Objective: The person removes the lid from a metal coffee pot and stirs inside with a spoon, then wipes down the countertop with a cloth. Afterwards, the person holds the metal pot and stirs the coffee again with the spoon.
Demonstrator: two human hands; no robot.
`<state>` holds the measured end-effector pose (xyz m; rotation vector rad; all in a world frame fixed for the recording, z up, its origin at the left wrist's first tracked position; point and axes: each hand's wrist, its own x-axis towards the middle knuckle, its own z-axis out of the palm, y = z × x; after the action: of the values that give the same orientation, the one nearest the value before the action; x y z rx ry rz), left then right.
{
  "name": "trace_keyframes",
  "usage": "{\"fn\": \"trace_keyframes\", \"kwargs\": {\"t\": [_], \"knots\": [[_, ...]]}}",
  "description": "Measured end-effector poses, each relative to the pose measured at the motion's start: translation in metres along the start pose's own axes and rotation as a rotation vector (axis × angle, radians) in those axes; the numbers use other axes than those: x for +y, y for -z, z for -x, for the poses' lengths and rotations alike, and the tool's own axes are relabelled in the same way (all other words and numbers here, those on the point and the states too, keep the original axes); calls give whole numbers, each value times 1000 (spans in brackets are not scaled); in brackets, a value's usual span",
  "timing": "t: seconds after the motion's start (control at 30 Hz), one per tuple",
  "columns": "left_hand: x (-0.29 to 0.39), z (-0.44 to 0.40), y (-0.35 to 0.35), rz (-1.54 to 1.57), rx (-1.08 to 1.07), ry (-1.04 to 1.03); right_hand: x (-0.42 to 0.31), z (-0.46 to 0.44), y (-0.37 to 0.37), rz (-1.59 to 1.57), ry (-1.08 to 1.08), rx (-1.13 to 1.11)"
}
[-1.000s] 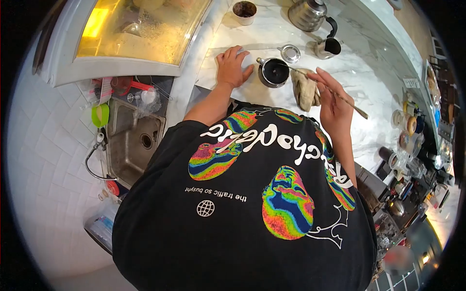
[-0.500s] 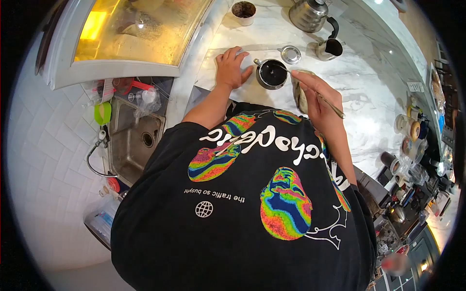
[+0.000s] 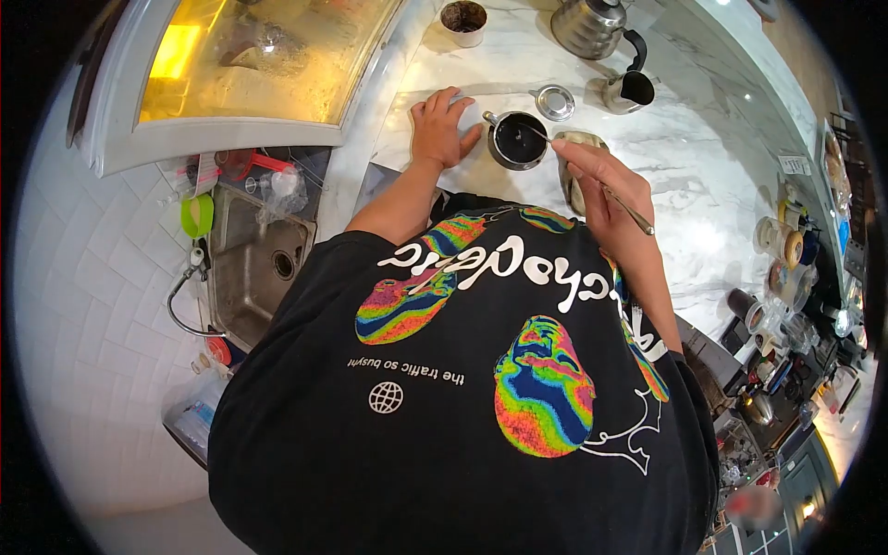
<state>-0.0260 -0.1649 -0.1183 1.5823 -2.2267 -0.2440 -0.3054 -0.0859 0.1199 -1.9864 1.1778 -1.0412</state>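
My right hand (image 3: 601,185) is closed on a long thin metal spoon (image 3: 629,211), whose far end dips into dark liquid in a small metal pot (image 3: 518,141). Flat on the marble counter (image 3: 703,166), left of the pot, my left hand (image 3: 441,129) rests with its fingers spread, holding nothing. A round metal lid (image 3: 555,103) lies just beyond the pot. Partly hidden under my right hand is a beige cloth (image 3: 571,185).
Toward the back stand a paper cup (image 3: 463,23) with dark contents, a gooseneck kettle (image 3: 588,30) and a small metal pitcher (image 3: 629,92). A sink (image 3: 245,268) and a glass-fronted case (image 3: 259,60) are at left; jars and utensils crowd the right.
My right hand has moved left toward the pot and tilted over the cloth, its grip now lower along the spoon. My left hand stays in place.
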Motion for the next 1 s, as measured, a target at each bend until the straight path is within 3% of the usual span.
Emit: {"fn": "trace_keyframes", "kwargs": {"t": [0.4, 0.63, 1.0], "knots": [[3, -1, 3, -7, -11, 11, -1, 6, 2, 109, 92, 19], [2, 0, 2, -6, -3, 7, -6, 9, 3, 95, -38, 27], [4, -1, 4, -8, -17, 18, -8, 7, -3, 89, -17, 97]]}}
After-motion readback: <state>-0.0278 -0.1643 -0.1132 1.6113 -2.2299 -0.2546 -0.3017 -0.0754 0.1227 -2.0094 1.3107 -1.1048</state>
